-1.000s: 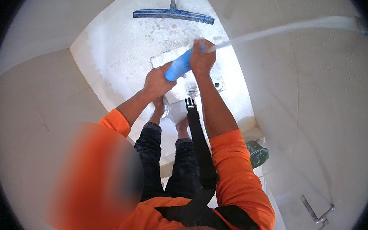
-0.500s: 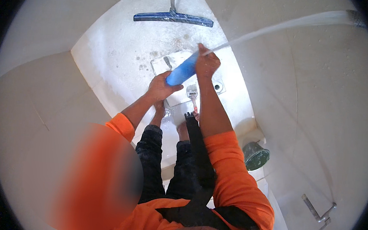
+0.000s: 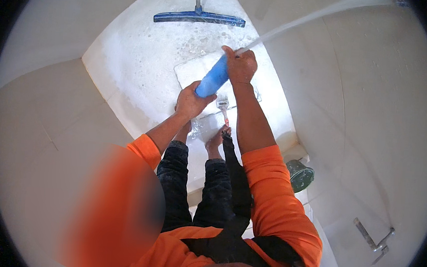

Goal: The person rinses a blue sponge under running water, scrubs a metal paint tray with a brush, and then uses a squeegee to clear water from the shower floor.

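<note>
The left hand curled around the lower end of a blue fuzzy sleeve, and the right hand gripped its upper end, where a water jet arrived. Low on the right stood a green bucket, marked whitish; its contents could not be told. A flat brush lay by the right foot. Walls edged the wet floor, which stretched between them to a blue squeegee.
</note>
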Demonstrator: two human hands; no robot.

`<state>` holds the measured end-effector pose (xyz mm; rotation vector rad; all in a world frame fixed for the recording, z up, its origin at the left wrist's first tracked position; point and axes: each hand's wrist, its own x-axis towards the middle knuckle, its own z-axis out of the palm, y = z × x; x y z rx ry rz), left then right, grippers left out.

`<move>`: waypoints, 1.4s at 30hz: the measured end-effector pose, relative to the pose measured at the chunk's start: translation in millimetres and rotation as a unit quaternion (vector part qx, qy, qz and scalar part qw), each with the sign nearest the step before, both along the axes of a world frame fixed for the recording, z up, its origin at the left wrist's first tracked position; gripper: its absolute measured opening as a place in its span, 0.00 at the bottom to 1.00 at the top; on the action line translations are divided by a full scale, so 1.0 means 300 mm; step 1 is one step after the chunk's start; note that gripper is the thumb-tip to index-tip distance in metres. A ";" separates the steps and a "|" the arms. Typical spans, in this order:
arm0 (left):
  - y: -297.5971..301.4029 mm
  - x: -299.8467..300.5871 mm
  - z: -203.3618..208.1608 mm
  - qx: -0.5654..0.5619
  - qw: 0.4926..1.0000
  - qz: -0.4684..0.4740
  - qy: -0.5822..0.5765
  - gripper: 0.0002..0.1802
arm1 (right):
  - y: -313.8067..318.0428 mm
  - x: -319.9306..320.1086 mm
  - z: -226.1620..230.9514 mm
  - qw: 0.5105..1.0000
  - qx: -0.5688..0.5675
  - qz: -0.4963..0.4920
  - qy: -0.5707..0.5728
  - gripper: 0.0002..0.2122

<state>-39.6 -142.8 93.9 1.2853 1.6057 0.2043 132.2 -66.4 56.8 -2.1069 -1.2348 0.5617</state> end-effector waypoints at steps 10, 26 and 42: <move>0.141 0.078 -0.005 0.039 0.995 -0.088 -0.028 0.41 | -0.035 -0.080 0.081 0.908 0.099 -0.136 0.384 0.32; 0.373 0.362 0.069 -0.179 0.939 0.241 -0.170 0.33 | -0.180 0.057 0.123 0.763 -0.084 -0.077 0.637 0.30; 0.358 0.292 -0.002 -0.151 0.916 0.272 -0.255 0.28 | -0.047 0.078 0.181 0.763 -0.133 -0.178 0.607 0.26</move>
